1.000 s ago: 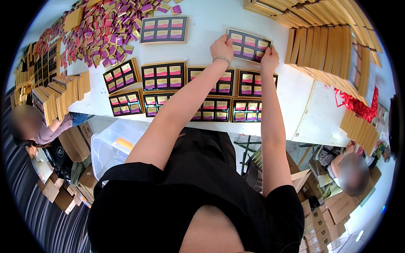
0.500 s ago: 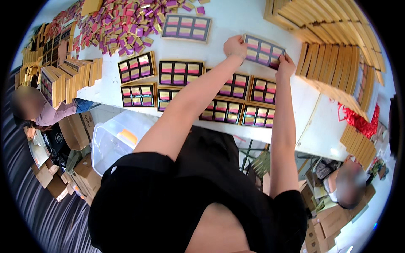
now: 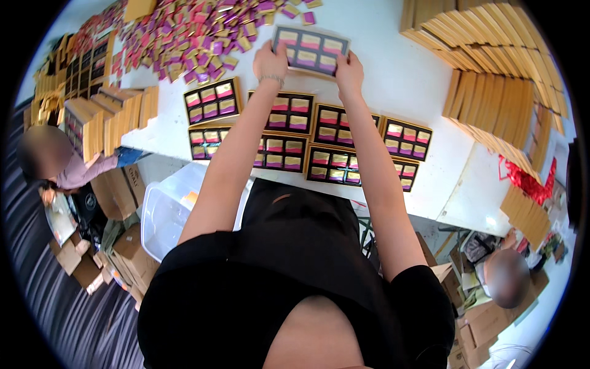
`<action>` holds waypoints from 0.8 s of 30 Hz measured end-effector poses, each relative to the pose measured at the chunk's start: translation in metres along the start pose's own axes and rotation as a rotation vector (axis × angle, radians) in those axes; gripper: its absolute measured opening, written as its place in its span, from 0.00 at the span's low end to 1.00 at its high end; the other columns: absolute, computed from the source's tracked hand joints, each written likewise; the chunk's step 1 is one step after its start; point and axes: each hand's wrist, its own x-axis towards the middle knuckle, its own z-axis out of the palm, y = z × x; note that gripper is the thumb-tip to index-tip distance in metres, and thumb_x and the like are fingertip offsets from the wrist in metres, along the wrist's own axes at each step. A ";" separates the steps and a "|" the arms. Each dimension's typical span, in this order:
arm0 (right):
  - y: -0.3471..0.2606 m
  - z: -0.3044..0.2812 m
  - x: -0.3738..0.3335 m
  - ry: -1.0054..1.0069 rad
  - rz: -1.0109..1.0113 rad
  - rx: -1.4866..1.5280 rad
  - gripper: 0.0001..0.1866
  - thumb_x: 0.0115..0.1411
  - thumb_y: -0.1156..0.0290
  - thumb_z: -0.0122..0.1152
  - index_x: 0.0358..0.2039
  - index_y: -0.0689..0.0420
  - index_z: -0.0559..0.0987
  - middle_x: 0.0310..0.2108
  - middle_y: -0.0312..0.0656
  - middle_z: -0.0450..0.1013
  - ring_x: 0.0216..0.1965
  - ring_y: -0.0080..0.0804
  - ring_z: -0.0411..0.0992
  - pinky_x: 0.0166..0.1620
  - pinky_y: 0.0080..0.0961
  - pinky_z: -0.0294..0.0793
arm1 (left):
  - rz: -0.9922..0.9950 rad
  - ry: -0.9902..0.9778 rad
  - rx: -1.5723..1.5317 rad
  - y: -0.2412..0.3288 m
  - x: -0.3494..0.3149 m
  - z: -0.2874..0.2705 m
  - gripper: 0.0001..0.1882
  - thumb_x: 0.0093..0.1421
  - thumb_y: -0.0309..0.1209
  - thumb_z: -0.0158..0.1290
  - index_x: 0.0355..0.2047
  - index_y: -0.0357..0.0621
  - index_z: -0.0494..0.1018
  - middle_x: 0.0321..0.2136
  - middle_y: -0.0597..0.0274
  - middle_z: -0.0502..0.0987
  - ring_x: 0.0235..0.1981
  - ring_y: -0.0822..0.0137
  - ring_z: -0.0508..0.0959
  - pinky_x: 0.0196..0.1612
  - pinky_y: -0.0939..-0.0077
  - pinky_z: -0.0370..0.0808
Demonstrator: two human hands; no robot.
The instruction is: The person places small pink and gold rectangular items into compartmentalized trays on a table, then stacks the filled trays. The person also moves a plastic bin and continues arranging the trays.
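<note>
In the head view, the covered box (image 3: 318,51) is between the 2 hands, over the white table (image 3: 409,74). Fingers of the left hand (image 3: 270,61) grasp its left end; those of the right hand (image 3: 349,72) grip its right end, near the corner. Writing on its 6 wrapped pieces (image 3: 310,41) is too small for reading. The box is rectangular, its cover hazy and translucent.

I see room on the table (image 3: 402,80) between the held box (image 3: 312,50) and the stacked boxes (image 3: 488,98); loose pieces (image 3: 187,40) crowd the left.
</note>
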 end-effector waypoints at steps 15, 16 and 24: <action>0.086 -0.263 0.041 0.463 0.291 0.995 0.18 0.65 0.79 0.29 0.54 0.65 0.61 0.55 0.55 0.61 0.55 0.54 0.62 0.55 0.69 0.61 | 0.282 -0.471 -0.445 0.225 -0.152 0.270 0.22 0.50 0.34 0.62 0.44 0.39 0.72 0.38 0.50 0.79 0.43 0.49 0.77 0.48 0.62 0.72; 0.080 -0.256 0.059 0.435 0.272 0.974 0.18 0.65 0.78 0.29 0.54 0.64 0.61 0.53 0.54 0.62 0.54 0.54 0.64 0.53 0.69 0.62 | 0.269 -0.590 -0.563 0.220 -0.123 0.287 0.21 0.51 0.34 0.60 0.44 0.40 0.72 0.39 0.51 0.78 0.44 0.50 0.77 0.49 0.62 0.72; 0.095 -0.283 0.009 0.485 0.249 0.515 0.28 0.60 0.74 0.53 0.59 0.67 0.58 0.55 0.49 0.62 0.50 0.41 0.67 0.47 0.46 0.72 | 0.747 -0.814 0.005 0.088 -0.004 0.126 0.26 0.62 0.38 0.52 0.59 0.46 0.64 0.55 0.60 0.71 0.56 0.64 0.70 0.57 0.72 0.68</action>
